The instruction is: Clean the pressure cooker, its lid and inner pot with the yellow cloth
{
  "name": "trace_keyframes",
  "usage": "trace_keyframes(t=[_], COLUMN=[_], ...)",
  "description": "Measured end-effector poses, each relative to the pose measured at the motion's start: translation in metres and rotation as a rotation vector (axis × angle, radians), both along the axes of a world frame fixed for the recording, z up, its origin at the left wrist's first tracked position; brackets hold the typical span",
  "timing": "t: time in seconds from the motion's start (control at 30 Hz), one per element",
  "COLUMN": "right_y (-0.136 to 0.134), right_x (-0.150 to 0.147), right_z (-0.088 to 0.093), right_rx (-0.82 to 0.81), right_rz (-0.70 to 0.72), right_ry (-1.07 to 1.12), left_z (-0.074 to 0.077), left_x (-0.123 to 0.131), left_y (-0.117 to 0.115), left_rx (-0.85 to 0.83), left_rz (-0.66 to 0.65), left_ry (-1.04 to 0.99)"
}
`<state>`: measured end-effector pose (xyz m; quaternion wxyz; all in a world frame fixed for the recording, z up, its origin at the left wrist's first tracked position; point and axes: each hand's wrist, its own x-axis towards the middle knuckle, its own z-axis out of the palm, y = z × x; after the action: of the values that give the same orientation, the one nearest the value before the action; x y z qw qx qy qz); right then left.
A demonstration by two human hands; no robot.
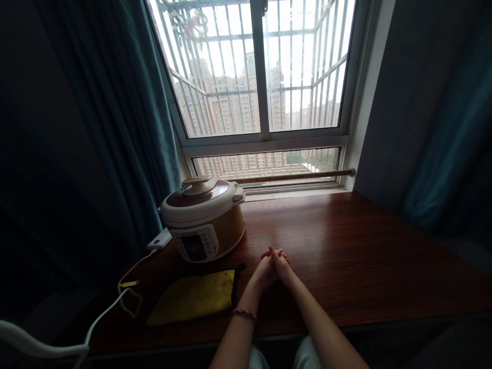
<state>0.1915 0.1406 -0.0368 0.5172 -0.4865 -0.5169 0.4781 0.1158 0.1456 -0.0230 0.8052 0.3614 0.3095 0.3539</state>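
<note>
My left hand and my right hand are clasped together above the front middle of the wooden table, fingers interlaced. Both are closed, and no object shows between them; the palms are hidden. A thin bracelet circles my left wrist. To the left of my hands a yellow cloth with a dark edge lies flat on the table. Behind it stands a white and gold electric pressure cooker, its lid on and its control panel facing me. Neither hand touches the cloth or the cooker.
The reddish-brown table reaches to the window. A white power strip sits left of the cooker, and its white cable runs over the left edge. A horizontal rail crosses below the window. Blue curtains hang at the sides.
</note>
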Motion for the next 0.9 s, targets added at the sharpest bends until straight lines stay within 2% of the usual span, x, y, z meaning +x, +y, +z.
trace_keyframes(t=[0.9], right_y=[-0.003], right_x=[-0.0001], right_z=[0.0029], right_rx=[0.003], right_rz=[-0.005], right_ry=[0.021], left_z=[-0.0062], left_x=[0.0003], left_y=[0.0031], left_rx=[0.006], left_rz=[0.007], left_ry=[0.009])
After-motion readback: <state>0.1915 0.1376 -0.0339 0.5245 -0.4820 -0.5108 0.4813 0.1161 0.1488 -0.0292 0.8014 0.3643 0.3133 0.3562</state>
